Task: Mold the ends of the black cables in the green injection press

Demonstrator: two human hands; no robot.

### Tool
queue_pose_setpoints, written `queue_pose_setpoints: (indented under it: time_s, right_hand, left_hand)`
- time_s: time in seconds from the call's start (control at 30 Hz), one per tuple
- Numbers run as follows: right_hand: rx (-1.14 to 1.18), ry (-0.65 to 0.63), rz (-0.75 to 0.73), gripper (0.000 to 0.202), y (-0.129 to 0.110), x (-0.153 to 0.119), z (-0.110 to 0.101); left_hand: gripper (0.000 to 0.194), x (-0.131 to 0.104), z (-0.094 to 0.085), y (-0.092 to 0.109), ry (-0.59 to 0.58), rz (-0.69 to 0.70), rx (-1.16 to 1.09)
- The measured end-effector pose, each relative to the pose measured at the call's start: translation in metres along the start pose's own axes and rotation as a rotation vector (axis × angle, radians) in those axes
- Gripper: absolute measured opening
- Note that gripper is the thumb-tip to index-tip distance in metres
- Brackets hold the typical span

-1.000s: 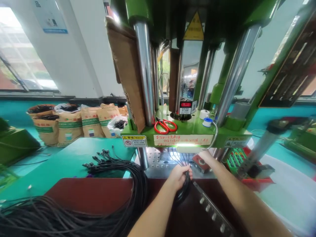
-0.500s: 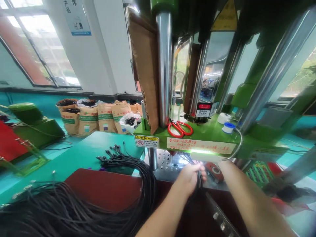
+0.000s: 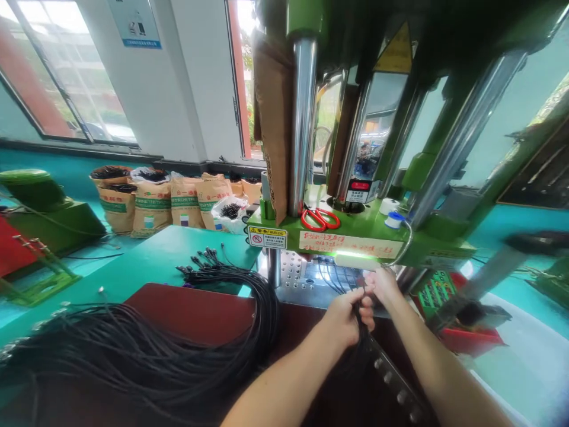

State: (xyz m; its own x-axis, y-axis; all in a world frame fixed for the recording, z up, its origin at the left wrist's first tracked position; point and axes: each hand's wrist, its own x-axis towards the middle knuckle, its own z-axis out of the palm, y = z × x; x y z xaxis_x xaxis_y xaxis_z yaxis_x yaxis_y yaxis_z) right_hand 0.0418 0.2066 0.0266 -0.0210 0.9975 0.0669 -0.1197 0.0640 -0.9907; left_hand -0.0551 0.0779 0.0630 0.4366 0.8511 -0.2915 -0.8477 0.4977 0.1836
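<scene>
My left hand [image 3: 348, 317] is closed around a bundle of black cables [image 3: 359, 341] in front of the press. Several thin cable strands [image 3: 334, 277] run from there to the metal mould plate [image 3: 296, 274] under the green press head [image 3: 284, 222]. Close against the left thumb is my right hand [image 3: 384, 286], its fingertips pinched together; what lies between them is hidden. Below both hands, a dark metal bar with round studs [image 3: 391, 376] slants toward me. A large heap of black cables [image 3: 178, 356] curves over the brown board [image 3: 191, 308] on the left.
Red-handled scissors [image 3: 320, 219] and a white spool with a blue rim [image 3: 394, 220] lie on the press ledge. A lit lamp [image 3: 359, 259] hangs just above my hands. Steel columns [image 3: 304, 124] rise ahead. Paper sacks [image 3: 152, 204] stand by the wall.
My right hand has come back from behind the lamp to meet my left hand. The view has turned a little to the right. My left hand keeps its hold on the cables.
</scene>
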Motion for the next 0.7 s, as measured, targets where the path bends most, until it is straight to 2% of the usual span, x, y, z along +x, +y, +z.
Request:
queue_pose_setpoints:
  time_s: [0.13, 0.23, 0.4, 0.53, 0.7]
  right_hand:
    - [0.061, 0.085, 0.048, 0.020, 0.000, -0.016, -0.014]
    - [0.084, 0.152, 0.073, 0.017, -0.001, -0.028, -0.022]
    - [0.096, 0.128, 0.098, 0.016, -0.008, -0.056, -0.025]
    - [0.104, 0.115, 0.127, 0.016, -0.012, -0.080, -0.030]
    - [0.138, 0.202, 0.146, 0.013, -0.011, -0.103, -0.049]
  left_hand:
    - [0.019, -0.019, -0.007, -0.022, 0.020, -0.027, -0.006]
    - [0.015, -0.043, -0.012, -0.044, -0.008, -0.064, 0.016]
    - [0.011, -0.081, -0.027, -0.081, -0.045, -0.089, 0.007]
    - [0.011, -0.109, -0.037, -0.091, -0.112, -0.108, 0.059]
    - [0.015, -0.146, -0.041, -0.099, -0.272, -0.149, 0.249]
